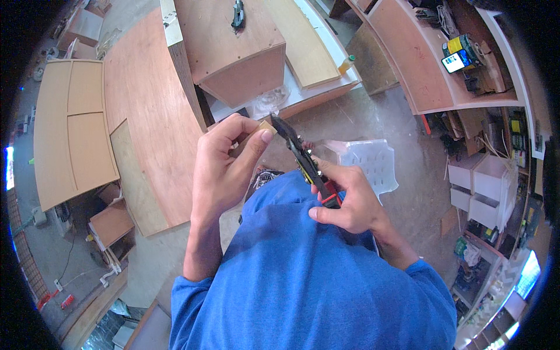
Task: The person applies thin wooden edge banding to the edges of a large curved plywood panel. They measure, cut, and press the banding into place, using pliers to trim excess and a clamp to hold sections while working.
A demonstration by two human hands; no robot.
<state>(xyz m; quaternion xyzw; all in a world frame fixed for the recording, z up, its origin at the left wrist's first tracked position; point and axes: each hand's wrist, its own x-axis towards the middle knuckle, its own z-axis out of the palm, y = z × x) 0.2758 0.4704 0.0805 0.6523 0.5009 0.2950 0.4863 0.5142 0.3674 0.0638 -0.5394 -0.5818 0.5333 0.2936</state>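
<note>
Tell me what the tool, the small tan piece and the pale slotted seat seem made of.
Tool: probably metal, judging by its matt black body; red grip possibly plastic or rubber. Tan piece: perhaps wood by its dull colour, too small to be sure. Slotted seat: likely smooth plastic, slightly translucent.

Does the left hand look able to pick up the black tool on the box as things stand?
Probably not: the left hand pinches a small piece, and the black tool lies well beyond it on the box, though nothing seems to cover it.
</note>
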